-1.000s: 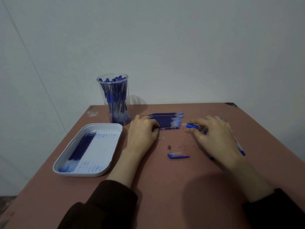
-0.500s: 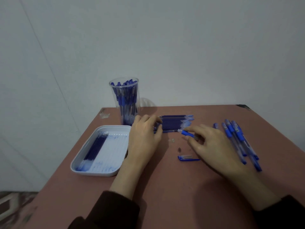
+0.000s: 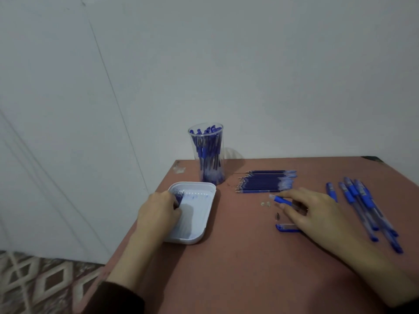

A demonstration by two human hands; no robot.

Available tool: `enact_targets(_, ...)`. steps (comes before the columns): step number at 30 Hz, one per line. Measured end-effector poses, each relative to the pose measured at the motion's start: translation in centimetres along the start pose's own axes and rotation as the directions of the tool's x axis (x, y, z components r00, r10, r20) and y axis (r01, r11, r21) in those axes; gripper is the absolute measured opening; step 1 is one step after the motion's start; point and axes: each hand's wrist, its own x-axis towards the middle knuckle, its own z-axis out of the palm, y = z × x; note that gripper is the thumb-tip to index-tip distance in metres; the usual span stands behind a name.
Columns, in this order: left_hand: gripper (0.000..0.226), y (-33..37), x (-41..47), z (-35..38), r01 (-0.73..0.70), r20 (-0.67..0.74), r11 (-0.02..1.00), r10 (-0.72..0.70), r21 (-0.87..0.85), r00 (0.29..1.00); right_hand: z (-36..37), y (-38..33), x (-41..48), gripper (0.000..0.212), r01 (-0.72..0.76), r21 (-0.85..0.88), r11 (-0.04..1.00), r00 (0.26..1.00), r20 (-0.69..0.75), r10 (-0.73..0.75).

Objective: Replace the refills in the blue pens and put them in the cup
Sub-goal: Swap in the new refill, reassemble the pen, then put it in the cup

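Note:
My right hand pinches an open blue pen barrel low over the table, its blue grip end pointing left. Below it lie the pen's blue cap and a small dark tip piece. A row of new blue refills lies behind. My left hand rests with curled fingers on the used refills in the white tray; whether it holds one is hidden. The clear cup holds several blue pens.
Several capped blue pens lie at the right of the brown table. Tiny pale bits sit near the refill row. A white wall stands close behind; the table's left edge drops to a patterned floor.
My left hand has left the refill row and moved left onto the tray. The right hand still holds the pen barrel. The view has swung left.

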Motion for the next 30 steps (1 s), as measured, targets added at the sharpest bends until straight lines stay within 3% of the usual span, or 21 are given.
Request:
enact_targets(8,0.007,1.5,0.1,-0.9,0.057,0.028,0.995,-0.059,0.085,0.998,-0.2,-0.2,-0.1,0.022,-0.024,-0.007,1.000,1.000,0.008,0.025)
enact_targets(10,0.016,2.1,0.0,-1.6,0.064,-0.037,0.994,-0.067,-0.085,0.997,-0.1,-0.2,0.0,0.022,-0.023,-0.003,1.000,1.000,-0.004,0.023)
enact_targets(11,0.018,2.5,0.1,-2.1,0.047,-0.046,0.965,-0.060,-0.257,0.997,-0.1,-0.2,0.0,0.021,-0.022,-0.001,1.000,1.000,-0.017,0.022)
enact_targets(13,0.015,4.4,-0.1,-3.1,0.015,0.012,0.745,-0.010,-0.667,1.000,-0.2,-0.1,0.1,0.021,-0.026,0.008,1.000,0.999,-0.045,0.026)
enact_targets(15,0.006,7.1,-0.4,-3.5,0.076,0.119,0.390,0.086,-0.918,0.989,-0.4,0.1,0.1,0.020,-0.031,0.026,0.999,0.998,-0.060,0.033)
enact_targets(17,0.020,9.9,-0.4,-2.7,0.170,0.188,0.126,0.145,-0.977,0.971,-0.6,0.2,0.1,0.020,-0.052,0.042,0.998,0.996,-0.065,0.054)
enact_targets(19,0.023,12.2,-0.3,-1.4,0.234,0.224,-0.054,0.143,-0.971,0.964,-0.7,0.5,0.2,0.020,-0.074,0.044,0.996,0.994,-0.082,0.078)
enact_targets(25,0.015,14.8,-0.2,2.4,0.227,0.229,-0.363,0.037,-0.904,0.973,-0.9,1.0,0.8,0.018,-0.089,-0.005,0.996,0.985,-0.151,0.087)
enact_targets(30,0.010,15.0,-0.4,3.0,0.208,0.221,-0.421,0.018,-0.883,0.975,-1.2,1.1,1.0,0.020,-0.113,-0.037,0.993,0.990,-0.085,0.109)
